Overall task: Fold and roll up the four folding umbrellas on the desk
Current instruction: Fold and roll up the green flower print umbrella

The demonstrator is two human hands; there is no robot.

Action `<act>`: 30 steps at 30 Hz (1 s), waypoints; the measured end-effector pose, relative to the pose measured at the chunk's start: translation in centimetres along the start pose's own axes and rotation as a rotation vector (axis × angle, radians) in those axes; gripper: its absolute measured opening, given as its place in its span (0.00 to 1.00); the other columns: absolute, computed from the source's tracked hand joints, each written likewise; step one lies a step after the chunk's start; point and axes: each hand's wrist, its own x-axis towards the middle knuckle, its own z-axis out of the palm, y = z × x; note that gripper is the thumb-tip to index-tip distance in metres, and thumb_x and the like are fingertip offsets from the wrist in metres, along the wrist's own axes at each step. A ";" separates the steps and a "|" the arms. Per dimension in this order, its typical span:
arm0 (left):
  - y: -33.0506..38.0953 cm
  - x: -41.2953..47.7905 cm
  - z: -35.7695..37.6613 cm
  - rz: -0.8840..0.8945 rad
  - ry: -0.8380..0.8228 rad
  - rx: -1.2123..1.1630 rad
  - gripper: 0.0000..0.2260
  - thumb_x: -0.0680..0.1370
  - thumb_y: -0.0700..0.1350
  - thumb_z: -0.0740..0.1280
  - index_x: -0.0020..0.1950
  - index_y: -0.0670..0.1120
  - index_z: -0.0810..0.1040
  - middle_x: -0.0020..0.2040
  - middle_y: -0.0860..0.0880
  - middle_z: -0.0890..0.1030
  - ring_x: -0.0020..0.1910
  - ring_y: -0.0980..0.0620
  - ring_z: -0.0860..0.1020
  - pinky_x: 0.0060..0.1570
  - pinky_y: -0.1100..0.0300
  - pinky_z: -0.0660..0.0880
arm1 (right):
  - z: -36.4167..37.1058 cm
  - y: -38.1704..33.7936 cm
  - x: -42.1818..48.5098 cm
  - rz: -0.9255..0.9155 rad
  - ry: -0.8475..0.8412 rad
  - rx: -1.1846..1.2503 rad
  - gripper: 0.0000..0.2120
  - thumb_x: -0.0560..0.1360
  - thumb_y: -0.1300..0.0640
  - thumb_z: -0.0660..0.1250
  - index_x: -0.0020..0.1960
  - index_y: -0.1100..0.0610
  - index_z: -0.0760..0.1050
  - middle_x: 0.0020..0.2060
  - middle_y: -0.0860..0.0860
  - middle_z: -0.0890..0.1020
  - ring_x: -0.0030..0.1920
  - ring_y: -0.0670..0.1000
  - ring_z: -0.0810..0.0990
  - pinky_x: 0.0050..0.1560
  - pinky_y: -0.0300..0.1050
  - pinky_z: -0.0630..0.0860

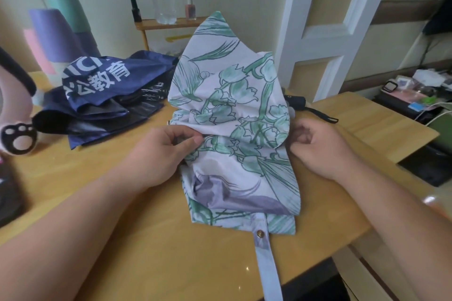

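A white folding umbrella [232,110] with green flower print lies in the middle of the wooden desk [122,239], its loose cloth standing up toward the back. Its pale blue closing strap [265,259] with a snap hangs over the front edge. My left hand [161,151] pinches a fold of cloth at the umbrella's left side. My right hand [318,146] has curled fingers at the right side, tucked against the cloth edge. A navy umbrella [102,95] with white lettering lies loose at the back left. A black umbrella handle with strap [308,105] shows behind the floral one.
A pink and black paw-print object [17,134] lies at the left edge. A small wooden shelf [166,24] at the back holds a water bottle and nail polish bottles. A white bed-frame post [325,32] rises at right, with a cluttered side table [415,95] beyond.
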 end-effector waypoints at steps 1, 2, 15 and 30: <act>-0.1 0.1 0.0 -0.003 0.000 -0.005 0.07 0.80 0.51 0.70 0.47 0.50 0.85 0.42 0.49 0.86 0.37 0.56 0.79 0.39 0.67 0.73 | 0.0 -0.1 0.3 0.044 0.013 0.082 0.20 0.72 0.73 0.66 0.55 0.51 0.79 0.47 0.54 0.85 0.40 0.44 0.81 0.41 0.34 0.75; 0.0 0.1 0.1 -0.010 -0.005 -0.021 0.07 0.81 0.51 0.69 0.47 0.50 0.85 0.42 0.50 0.87 0.40 0.54 0.81 0.43 0.65 0.75 | -0.1 -0.3 0.5 0.093 0.020 0.182 0.21 0.73 0.74 0.64 0.58 0.54 0.78 0.51 0.56 0.85 0.43 0.45 0.83 0.39 0.34 0.75; 4.1 -2.3 -0.5 0.189 0.149 1.008 0.22 0.77 0.68 0.59 0.64 0.59 0.77 0.61 0.50 0.70 0.63 0.44 0.67 0.63 0.48 0.55 | -0.5 -3.5 -5.3 0.129 0.079 0.215 0.09 0.77 0.59 0.72 0.56 0.50 0.81 0.39 0.48 0.87 0.40 0.46 0.84 0.44 0.44 0.77; 1.9 -7.0 -1.7 0.430 -0.118 0.532 0.16 0.71 0.47 0.78 0.57 0.57 0.80 0.44 0.62 0.76 0.44 0.73 0.71 0.44 0.78 0.66 | 1.6 -5.3 -11.9 0.158 0.104 0.308 0.20 0.73 0.58 0.75 0.61 0.45 0.76 0.39 0.44 0.87 0.37 0.43 0.83 0.35 0.30 0.73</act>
